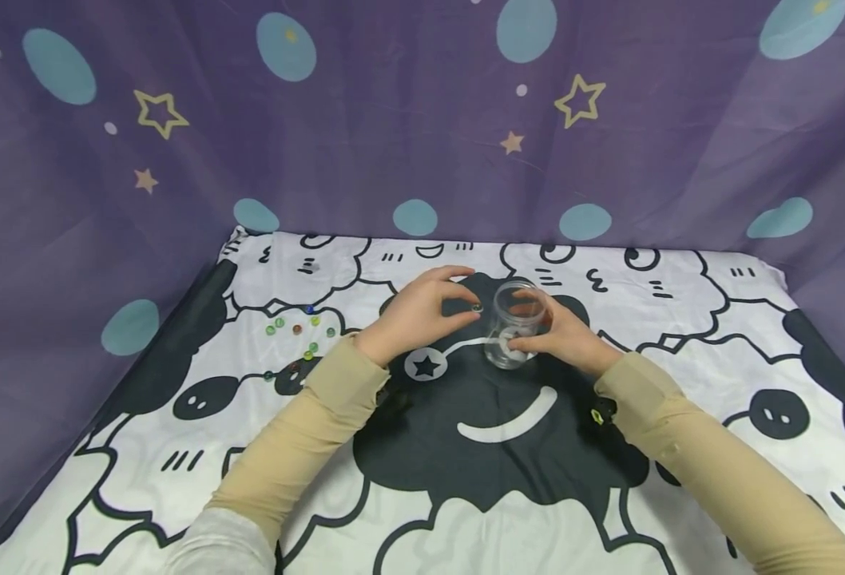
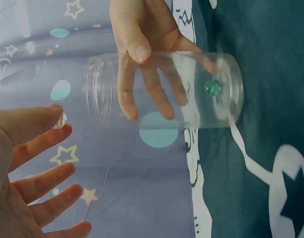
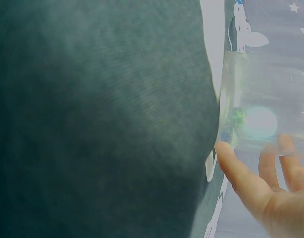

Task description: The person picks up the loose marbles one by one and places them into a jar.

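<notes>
While the right hand (image 1: 569, 337) holds a clear, see-through round jar (image 1: 503, 334) by its side, the jar's mouth faces up with no lid on it. Its thumb and fingers curl around the smooth wall. Near the bottom inside the jar sits a shiny green glass marble (image 2: 212, 89). By the jar's bottom, the right wrist view also shows a small bluish blur (image 3: 225, 135), but it is too fuzzy to tell what it is. I cannot tell if the jar's bottom touches the cloth.

Just left of the jar is the left hand (image 1: 421, 317). It pinches a tiny clear glass marble (image 2: 59, 120) between its thumb and first finger, close to the jar's mouth but outside it. The other fingers are spread apart.

Well to the left of the jar, a loose bunch of little round marbles (image 1: 279, 323) lies on the cloth. Most are green, with one blue, some yellowish and some reddish brown.

Under the jar is a soft black and white cloth (image 1: 501, 471) with puffy, cloud-like shapes and funny faces. Behind the jar hangs a purple curtain (image 1: 408, 144) with gentle folds, blue-green ovals and stars. Below the jar, wrinkly tan sleeves (image 1: 307, 431) cover both arms.
</notes>
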The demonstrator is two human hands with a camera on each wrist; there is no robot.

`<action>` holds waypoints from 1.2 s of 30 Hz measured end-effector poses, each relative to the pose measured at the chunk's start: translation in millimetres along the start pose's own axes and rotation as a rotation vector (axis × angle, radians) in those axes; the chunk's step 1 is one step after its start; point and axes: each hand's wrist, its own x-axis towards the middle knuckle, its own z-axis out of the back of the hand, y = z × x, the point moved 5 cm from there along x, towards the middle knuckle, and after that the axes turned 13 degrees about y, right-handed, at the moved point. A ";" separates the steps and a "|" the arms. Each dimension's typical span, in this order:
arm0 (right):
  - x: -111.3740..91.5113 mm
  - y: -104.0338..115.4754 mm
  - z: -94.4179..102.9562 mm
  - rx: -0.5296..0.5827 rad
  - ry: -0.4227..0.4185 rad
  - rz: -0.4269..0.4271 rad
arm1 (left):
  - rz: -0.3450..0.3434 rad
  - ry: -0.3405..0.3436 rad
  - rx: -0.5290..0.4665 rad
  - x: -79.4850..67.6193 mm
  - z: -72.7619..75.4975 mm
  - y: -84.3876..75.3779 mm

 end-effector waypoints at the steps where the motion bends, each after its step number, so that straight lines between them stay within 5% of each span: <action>1: 0.3 0.0 0.1 -0.001 0.002 0.000 | -0.002 0.002 0.001 1.5 0.0 -1.5; 19: -0.9 -1.3 1.5 0.002 0.011 0.007 | -0.017 0.014 -0.011 29.3 -8.9 -14.3; 36: -0.4 -3.8 1.7 -0.020 -0.001 -0.012 | 0.002 0.050 -0.042 35.8 -14.7 -13.8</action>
